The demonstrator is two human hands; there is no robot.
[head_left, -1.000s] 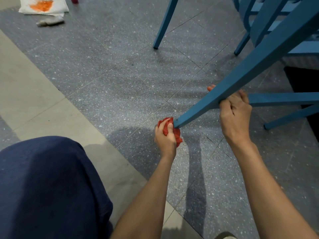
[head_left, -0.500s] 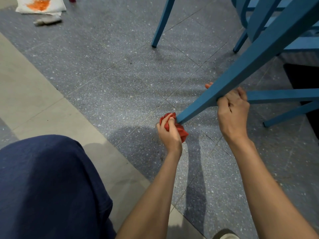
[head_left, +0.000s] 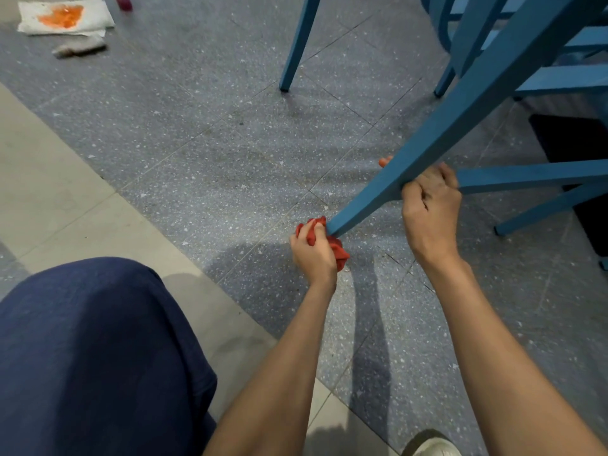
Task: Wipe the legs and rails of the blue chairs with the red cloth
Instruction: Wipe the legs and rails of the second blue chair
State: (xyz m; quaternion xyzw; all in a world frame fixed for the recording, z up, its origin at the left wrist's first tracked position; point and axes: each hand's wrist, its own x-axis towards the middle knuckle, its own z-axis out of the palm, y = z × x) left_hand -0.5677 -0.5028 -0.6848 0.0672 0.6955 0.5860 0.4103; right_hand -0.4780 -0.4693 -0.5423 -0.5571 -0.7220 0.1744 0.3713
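1. Red cloth (head_left: pixel 339 251) is sitting bunched at the foot of the slanting blue chair leg (head_left: pixel 460 123), close to the floor (head_left: pixel 197 159). The left hand (head_left: pixel 312 255) is gripping it, fingers curled round the wad.
2. The right hand (head_left: pixel 429 209) is clasping the same leg higher up, where a rail (head_left: pixel 533 174) joins it, and is likely steadying the chair.
3. The wiping seems to be working at this leg's bottom end. The rails and the other legs (head_left: pixel 297 44) are probably waiting, though nothing is showing which are already clean.
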